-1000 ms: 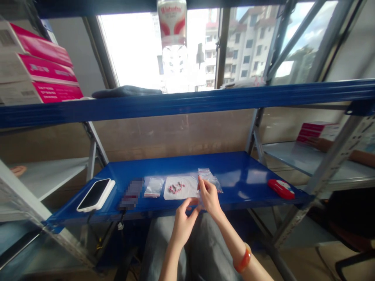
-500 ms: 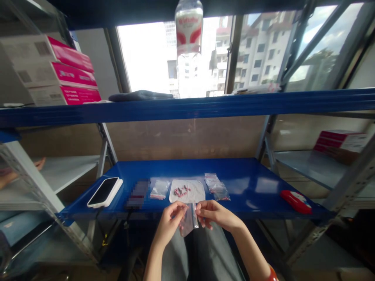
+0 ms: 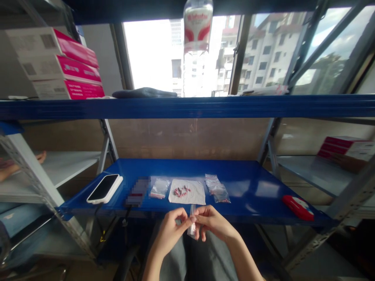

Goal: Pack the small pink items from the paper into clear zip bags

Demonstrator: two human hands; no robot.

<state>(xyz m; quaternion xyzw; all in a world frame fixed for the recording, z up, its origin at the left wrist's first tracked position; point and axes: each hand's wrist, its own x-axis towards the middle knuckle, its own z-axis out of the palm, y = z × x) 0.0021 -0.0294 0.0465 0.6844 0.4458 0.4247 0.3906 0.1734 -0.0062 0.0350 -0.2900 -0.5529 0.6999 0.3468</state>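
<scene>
Between my two hands, just in front of the shelf edge and over my lap, is a small clear plastic bag [image 3: 191,230], now narrow as if folded or rolled. My left hand [image 3: 175,226] pinches it from the left with thumb and fingers. From the other side my right hand [image 3: 212,222] grips it, the lower fingers curled. Beyond them a white cloth or tissue [image 3: 195,193] lies flat, bearing small red and dark beads [image 3: 182,191]. To its left rests a pile of clear bags [image 3: 159,188]; to its right are more clear bags [image 3: 217,188] with reddish contents.
On the blue shelf [image 3: 249,175] a white-cased phone [image 3: 105,189] lies left and a red object [image 3: 298,207] right. A bottle [image 3: 197,31] and pink-white boxes [image 3: 79,70] stand on the upper shelf. Other people's hands show at far left [image 3: 41,157] and far right [image 3: 345,160].
The bag was spread flatter and wider between my hands; now it is narrower. My left thumb has moved right, close to my right fingers. The view has shifted slightly.
</scene>
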